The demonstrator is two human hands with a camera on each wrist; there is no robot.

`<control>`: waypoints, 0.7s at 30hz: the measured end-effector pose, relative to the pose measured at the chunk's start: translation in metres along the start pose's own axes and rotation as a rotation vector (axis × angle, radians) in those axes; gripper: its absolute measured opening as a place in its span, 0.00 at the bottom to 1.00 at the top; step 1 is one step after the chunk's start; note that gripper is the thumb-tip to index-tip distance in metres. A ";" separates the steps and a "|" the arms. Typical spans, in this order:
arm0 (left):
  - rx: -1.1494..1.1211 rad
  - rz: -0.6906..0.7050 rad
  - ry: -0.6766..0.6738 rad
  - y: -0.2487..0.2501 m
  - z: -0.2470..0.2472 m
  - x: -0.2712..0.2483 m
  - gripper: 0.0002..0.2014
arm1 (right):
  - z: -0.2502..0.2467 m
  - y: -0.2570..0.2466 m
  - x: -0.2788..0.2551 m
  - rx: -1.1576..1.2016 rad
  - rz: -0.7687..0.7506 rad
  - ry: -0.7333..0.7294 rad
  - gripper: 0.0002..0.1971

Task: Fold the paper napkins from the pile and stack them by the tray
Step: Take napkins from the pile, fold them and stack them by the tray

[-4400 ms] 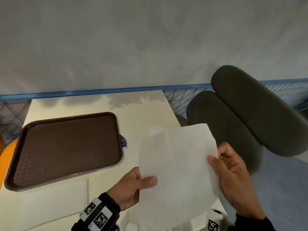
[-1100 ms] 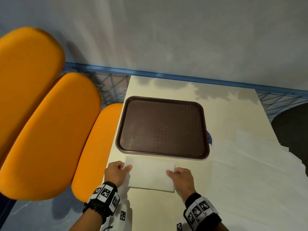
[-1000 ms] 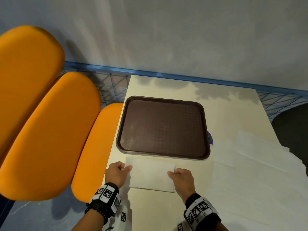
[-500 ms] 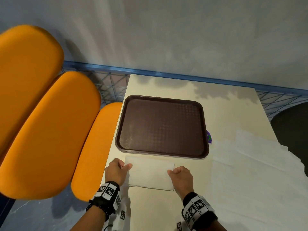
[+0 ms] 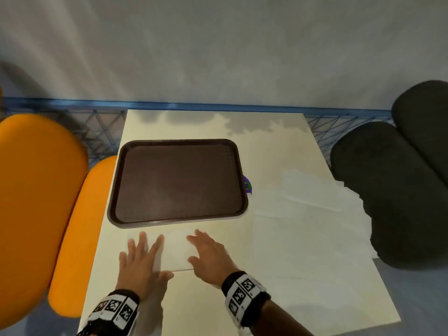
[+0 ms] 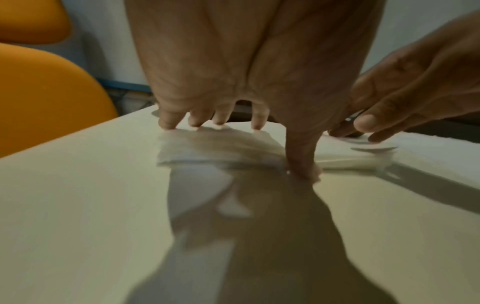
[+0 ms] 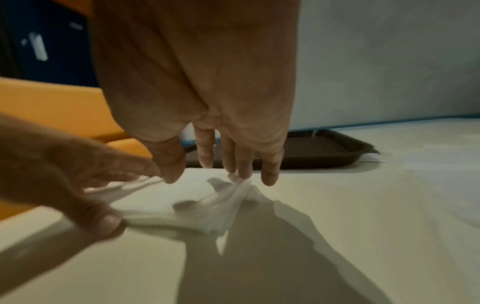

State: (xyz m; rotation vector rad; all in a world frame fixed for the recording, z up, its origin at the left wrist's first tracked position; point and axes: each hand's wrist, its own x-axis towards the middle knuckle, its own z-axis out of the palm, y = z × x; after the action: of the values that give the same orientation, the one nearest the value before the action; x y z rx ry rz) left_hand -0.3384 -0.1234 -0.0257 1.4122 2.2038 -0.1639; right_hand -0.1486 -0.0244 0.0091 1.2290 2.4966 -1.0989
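Both hands have flattened since my last look: left hand [image 5: 139, 259] and right hand [image 5: 210, 253] press spread fingers onto the folded napkin [image 5: 175, 251] just near of the tray [image 5: 178, 181], so I judge it placed.

Cream table [image 5: 278, 151] ran up the middle of the head view, w/ grey wall [image 5: 218, 44] filling the top. Blue wire-mesh rail [image 5: 339, 110] crossed just behind the table's far edge. Orange seat pads [image 5: 36, 190] sat at left, one more at lower left beside the table edge. Dark grey seat pads [image 5: 388, 190] at right, approx. level w/ the orange ones. Small purple-and-green sticker [image 5: 247, 185] showed on the table near centre-right, partly hidden. Bluish floor at bottom corners.
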 end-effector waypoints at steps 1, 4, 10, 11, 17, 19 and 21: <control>-0.011 0.002 0.028 0.008 -0.003 -0.002 0.54 | -0.005 0.009 -0.007 0.109 0.028 0.046 0.25; -0.026 0.140 0.053 0.054 -0.013 -0.008 0.46 | -0.029 0.052 -0.040 0.301 0.150 0.201 0.12; -0.126 0.542 -0.159 0.178 0.002 -0.009 0.25 | -0.068 0.168 -0.120 0.255 0.632 0.255 0.05; -0.096 0.552 -0.180 0.195 0.007 -0.008 0.26 | -0.072 0.182 -0.129 0.264 0.672 0.231 0.06; 0.074 0.515 -0.218 0.256 0.019 0.005 0.36 | -0.122 0.251 -0.149 0.283 0.800 0.424 0.10; 0.089 0.482 -0.239 0.257 0.028 0.009 0.37 | -0.139 0.263 -0.145 0.287 0.839 0.447 0.13; 0.099 0.464 -0.233 0.255 0.037 0.009 0.37 | -0.145 0.269 -0.138 0.334 0.834 0.421 0.14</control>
State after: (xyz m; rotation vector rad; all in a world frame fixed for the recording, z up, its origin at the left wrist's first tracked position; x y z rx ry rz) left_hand -0.1051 -0.0150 -0.0185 1.8161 1.6540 -0.2595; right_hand 0.1656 0.0929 0.0248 2.4816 1.6701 -1.0917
